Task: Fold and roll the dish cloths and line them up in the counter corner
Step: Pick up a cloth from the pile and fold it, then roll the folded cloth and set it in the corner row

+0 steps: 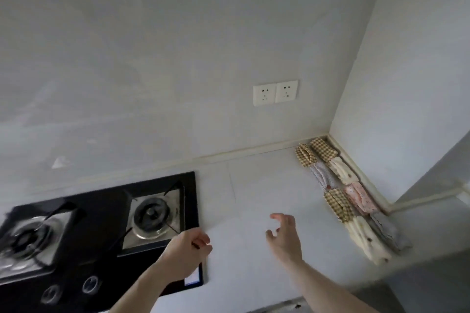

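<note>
Your two forearms sit lowest in view, so start there: your right hand (284, 234) hovers over the bare middle of the counter (267, 185) with fingers loosely spread, gripping nothing. Your left hand (189, 249) is curled over the hob's front right corner; I can't tell if it pinches something thin or just clenches.

The rolled dish cloths (348, 195) already sit along the right wall, running from the back corner toward the front edge. I count roughly eight, in two rows: three gingham, two cream, one pink dotted, one pale patterned, one grey.

Risk-wise, the front cream and grey rolls look loosest to me, so a careless nudge would probably unroll them or push them off line.

Further out: one two-burner gas hob (101, 231) at the left, two wall sockets (275, 93) above.
</note>
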